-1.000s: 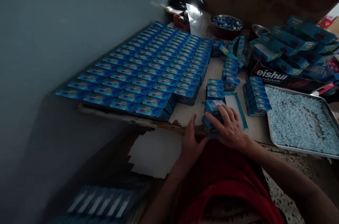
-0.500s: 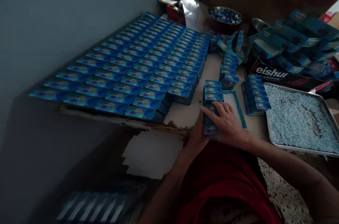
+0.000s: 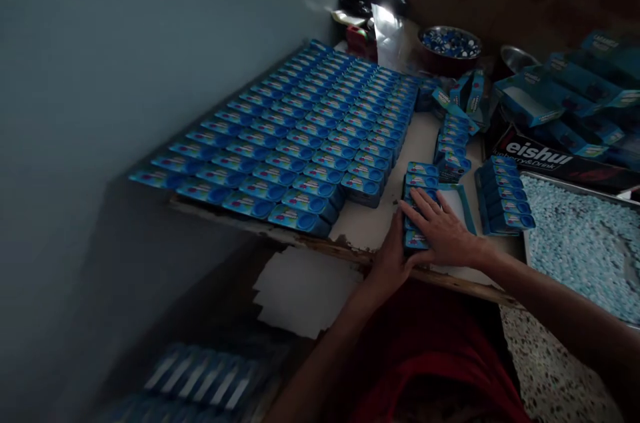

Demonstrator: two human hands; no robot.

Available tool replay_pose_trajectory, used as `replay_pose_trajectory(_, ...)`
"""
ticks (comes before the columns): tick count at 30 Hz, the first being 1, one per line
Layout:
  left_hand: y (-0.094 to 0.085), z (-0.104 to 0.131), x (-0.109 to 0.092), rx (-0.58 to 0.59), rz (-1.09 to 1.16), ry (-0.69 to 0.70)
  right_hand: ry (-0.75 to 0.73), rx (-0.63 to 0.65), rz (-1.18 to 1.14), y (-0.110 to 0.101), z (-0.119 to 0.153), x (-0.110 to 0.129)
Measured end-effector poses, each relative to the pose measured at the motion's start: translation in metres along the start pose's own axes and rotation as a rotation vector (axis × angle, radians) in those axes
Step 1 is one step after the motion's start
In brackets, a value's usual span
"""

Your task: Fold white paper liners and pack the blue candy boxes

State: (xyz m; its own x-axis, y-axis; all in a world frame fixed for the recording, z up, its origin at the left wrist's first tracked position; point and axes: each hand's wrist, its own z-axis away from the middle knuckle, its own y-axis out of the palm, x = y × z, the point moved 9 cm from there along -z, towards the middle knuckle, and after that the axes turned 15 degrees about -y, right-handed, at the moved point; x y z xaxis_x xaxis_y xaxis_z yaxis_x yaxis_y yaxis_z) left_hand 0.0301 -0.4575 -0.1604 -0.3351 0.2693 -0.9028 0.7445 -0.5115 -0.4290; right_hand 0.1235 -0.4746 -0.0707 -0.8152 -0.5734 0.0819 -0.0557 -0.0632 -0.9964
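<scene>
A short row of small blue containers with printed lids (image 3: 421, 169) stands at the front of the table. Along the left side of this row lies my left hand (image 3: 391, 261), its fingers stretched out and pressed to the containers, partly hidden. My right hand (image 3: 449, 234) rests over the row with fingers spread flat on the lids, covering several of them. Under and beside the right hand is an open blue carton (image 3: 464, 206) with a white inside. A second row of blue containers (image 3: 504, 196) stands to its right, and another row (image 3: 453, 143) behind.
Many blue containers (image 3: 300, 163) fill the table's left side. At right, a metal tray (image 3: 526, 251) holds pale blue pellets; behind it are a black carton (image 3: 540, 153) and piled blue cartons (image 3: 535, 96). A bowl of small blue-and-white pieces (image 3: 450, 66) stands at the back.
My right hand's fingers have spread wider over the lids. Both hands still touch the row. The camera view has turned left, so everything appears further right.
</scene>
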Motion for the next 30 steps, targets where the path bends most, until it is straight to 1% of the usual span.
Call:
replay_pose_trajectory(2,-0.010,0.006,0.001,-0.009,-0.067,-0.019,-0.011,0.009,-0.032,-0.010,-0.011,-0.002)
replay_pose_trajectory(3,-0.017,0.010,0.002,-0.023,-0.095,-0.027,0.005,-0.009,-0.045,-0.017,-0.021,-0.006)
replay_pose_trajectory(5,-0.034,0.023,0.005,-0.081,-0.133,-0.044,0.085,-0.087,-0.050,-0.033,-0.053,-0.018)
replay_pose_trajectory(7,-0.051,0.040,0.008,-0.147,-0.171,-0.054,0.201,-0.146,-0.034,-0.039,-0.093,-0.032)
replay_pose_trajectory(9,-0.064,0.058,0.008,-0.221,-0.233,-0.027,0.282,-0.115,-0.017,-0.030,-0.129,-0.040)
replay_pose_trajectory(11,-0.075,0.076,0.006,-0.324,-0.299,0.014,0.313,-0.090,0.015,-0.016,-0.153,-0.041)
replay_pose_trajectory(13,-0.084,0.089,0.004,-0.434,-0.348,0.028,0.320,-0.110,0.054,-0.006,-0.160,-0.034)
replay_pose_trajectory(15,-0.085,0.097,0.004,-0.496,-0.364,0.020,0.318,-0.138,0.083,-0.001,-0.156,-0.023)
replay_pose_trajectory(16,-0.083,0.099,0.004,-0.495,-0.364,0.019,0.310,-0.140,0.094,0.001,-0.154,-0.016)
replay_pose_trajectory(18,-0.073,0.100,0.001,-0.455,-0.368,0.049,0.307,-0.136,0.119,0.000,-0.150,-0.006)
replay_pose_trajectory(20,-0.064,0.101,-0.005,-0.412,-0.387,0.105,0.331,-0.129,0.122,-0.005,-0.151,-0.003)
replay_pose_trajectory(23,-0.057,0.107,-0.018,-0.439,-0.410,0.180,0.393,-0.077,0.078,-0.009,-0.161,-0.016)
replay_pose_trajectory(25,-0.047,0.111,-0.030,-0.426,-0.382,0.228,0.401,-0.009,0.060,-0.008,-0.167,-0.029)
replay_pose_trajectory(26,-0.038,0.113,-0.039,-0.391,-0.350,0.269,0.381,0.020,0.057,-0.009,-0.170,-0.032)
replay_pose_trajectory(28,-0.012,0.116,-0.059,-0.301,-0.268,0.381,0.310,0.029,0.052,-0.016,-0.169,-0.032)
replay_pose_trajectory(29,0.004,0.116,-0.071,-0.260,-0.235,0.443,0.273,0.001,0.051,-0.025,-0.164,-0.028)
replay_pose_trajectory(30,0.021,0.114,-0.081,-0.218,-0.221,0.497,0.240,-0.052,0.053,-0.039,-0.155,-0.023)
